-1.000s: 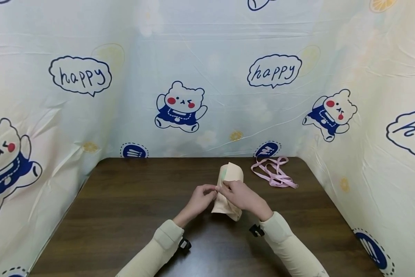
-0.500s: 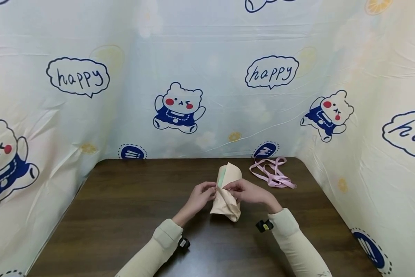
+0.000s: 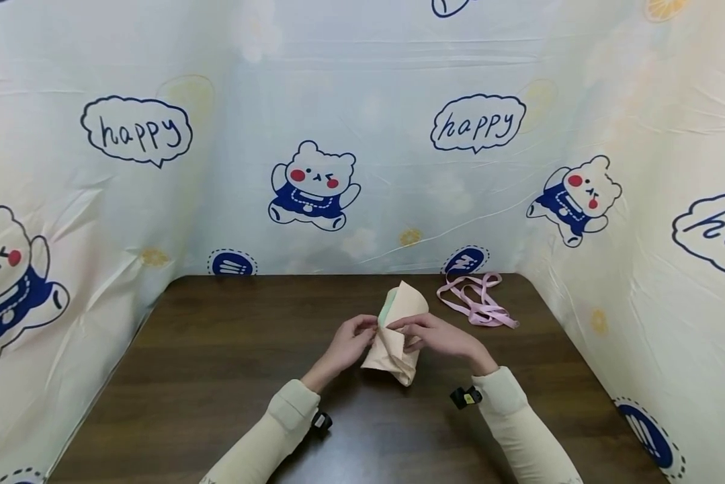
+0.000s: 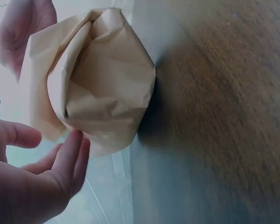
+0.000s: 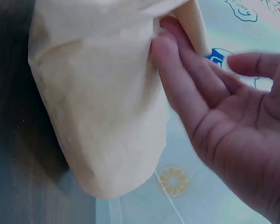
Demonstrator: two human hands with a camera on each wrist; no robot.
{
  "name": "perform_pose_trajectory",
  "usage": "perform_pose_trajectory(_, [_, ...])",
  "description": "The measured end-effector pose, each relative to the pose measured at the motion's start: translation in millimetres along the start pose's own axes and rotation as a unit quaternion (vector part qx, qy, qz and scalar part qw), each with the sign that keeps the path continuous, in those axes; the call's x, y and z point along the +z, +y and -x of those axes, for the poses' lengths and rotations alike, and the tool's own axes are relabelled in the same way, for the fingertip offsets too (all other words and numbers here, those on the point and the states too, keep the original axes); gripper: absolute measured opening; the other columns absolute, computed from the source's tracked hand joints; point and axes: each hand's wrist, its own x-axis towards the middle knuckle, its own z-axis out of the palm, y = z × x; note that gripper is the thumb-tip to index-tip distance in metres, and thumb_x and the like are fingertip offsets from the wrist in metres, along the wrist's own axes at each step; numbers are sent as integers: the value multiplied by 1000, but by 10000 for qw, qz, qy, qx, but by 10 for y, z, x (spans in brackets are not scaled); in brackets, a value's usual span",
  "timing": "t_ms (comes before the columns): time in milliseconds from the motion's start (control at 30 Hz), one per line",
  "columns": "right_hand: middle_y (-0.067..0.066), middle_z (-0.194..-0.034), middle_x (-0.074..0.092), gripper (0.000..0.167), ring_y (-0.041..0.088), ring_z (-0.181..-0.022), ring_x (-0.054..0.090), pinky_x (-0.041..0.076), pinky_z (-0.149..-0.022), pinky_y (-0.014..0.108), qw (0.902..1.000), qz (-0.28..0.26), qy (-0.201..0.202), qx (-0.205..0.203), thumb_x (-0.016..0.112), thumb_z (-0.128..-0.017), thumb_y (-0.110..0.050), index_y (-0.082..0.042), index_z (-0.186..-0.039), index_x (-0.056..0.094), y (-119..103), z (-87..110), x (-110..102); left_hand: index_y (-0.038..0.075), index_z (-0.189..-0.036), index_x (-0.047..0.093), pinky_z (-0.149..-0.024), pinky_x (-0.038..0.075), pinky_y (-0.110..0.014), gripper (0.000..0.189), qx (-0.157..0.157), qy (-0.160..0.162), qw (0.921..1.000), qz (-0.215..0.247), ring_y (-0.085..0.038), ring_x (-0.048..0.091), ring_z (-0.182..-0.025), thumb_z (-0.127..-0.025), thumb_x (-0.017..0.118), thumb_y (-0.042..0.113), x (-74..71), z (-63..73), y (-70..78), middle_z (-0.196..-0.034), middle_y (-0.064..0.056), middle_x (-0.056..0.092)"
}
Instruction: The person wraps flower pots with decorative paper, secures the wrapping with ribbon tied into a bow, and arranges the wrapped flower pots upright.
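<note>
A beige paper wrap (image 3: 407,307) stands around a roughly cylindrical thing on the table, with a light green strip (image 3: 386,308) showing at its upper left. What is inside cannot be seen. My left hand (image 3: 351,341) touches the wrap's left side; in the left wrist view, fingertips (image 4: 77,137) rest on the paper while the thumb stays apart. On the other side, my right hand (image 3: 437,334) reaches across the front. Its extended fingers (image 5: 177,70) lie against the paper beside a loose flap (image 5: 192,28), thumb spread away. Creased folds gather at the lower end (image 4: 107,79).
A tangled pink ribbon (image 3: 480,306) lies at the back right of the dark wooden table (image 3: 235,349). Printed curtains (image 3: 398,134) hang close behind and at both sides of the table.
My right hand has drawn back to the right from near the left fingertips. The wrap leans a little more, its folded front and green strip now more exposed. My left hand has barely moved.
</note>
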Motion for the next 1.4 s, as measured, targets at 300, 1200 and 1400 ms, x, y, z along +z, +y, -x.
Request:
perform_pose_trajectory(300, [3, -99, 66, 64, 15, -91, 63, 58, -81, 31, 9854, 1470, 608, -601, 86, -81, -14, -2, -138, 59, 15, -8, 172, -7, -128, 60, -95, 54, -47, 39, 210, 119, 9965, -799, -33, 67, -109, -90, 63, 0, -29, 116, 54, -116, -19, 67])
perform_pose_trajectory(1200, [3, -104, 67, 42, 15, -93, 55, 52, -83, 30, 9283, 3358, 558, -1497, 70, -82, 15, -8, -117, 78, -2, -48, 429, -3, -143, 44, -74, 62, -43, 74, -909, 44, 9958, -90, -21, 71, -80, -99, 59, 54, -136, -82, 53, -118, -20, 63])
perform_pose_trajectory(1400, [3, -103, 65, 40, 18, -96, 54, 51, -84, 30, 9154, 3710, 567, -1455, 68, -83, 15, -7, -114, 79, -3, -59, 480, -5, -146, 37, -69, 62, -44, 75, -884, 111, 9958, -195, -17, 70, -64, -94, 74, 35, -137, -131, -32, -96, -19, 66])
